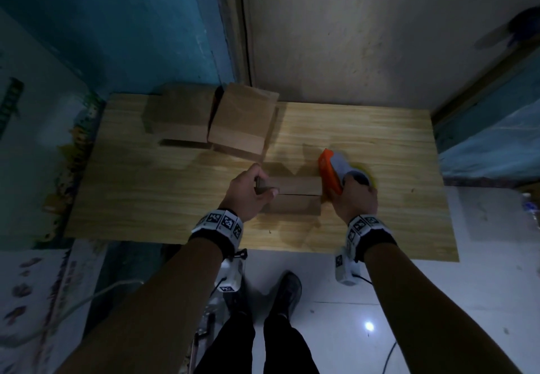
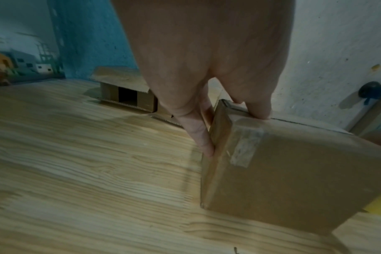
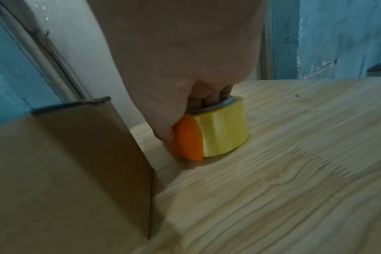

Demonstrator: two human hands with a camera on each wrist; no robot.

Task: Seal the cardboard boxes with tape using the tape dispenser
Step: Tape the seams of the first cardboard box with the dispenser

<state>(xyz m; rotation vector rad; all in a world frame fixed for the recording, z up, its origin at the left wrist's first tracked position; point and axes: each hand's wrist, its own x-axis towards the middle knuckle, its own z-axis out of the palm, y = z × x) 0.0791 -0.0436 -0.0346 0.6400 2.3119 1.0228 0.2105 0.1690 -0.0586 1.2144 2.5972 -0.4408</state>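
Centre of the head view: my left hand (image 1: 251, 195) steadies the box (image 1: 292, 198) on the worktop (image 1: 146, 198), thumb on the near top edge, fingers (image 2: 203, 137) down its left end face. The top flaps meet in an untaped seam running left to right. At centre right, my right hand (image 1: 355, 198) has its fingers (image 3: 209, 99) curled through the core of the tape dispenser (image 1: 331, 173), which sits just beside the box's right end, low by the worktop; its orange guard faces the box and the yellow roll (image 3: 224, 128) lies behind.

Method, as I judge it: anchor the tape on the right end face, pull leftward along the seam with even pressure, and keep the left hand bracing against the pull.

An old strip of tape (image 2: 246, 147) shows on the near face. Two more boxes (image 1: 210, 119) stand at upper centre, one open at its end. No brand or writing is legible; only wristband markers (image 1: 222, 223).
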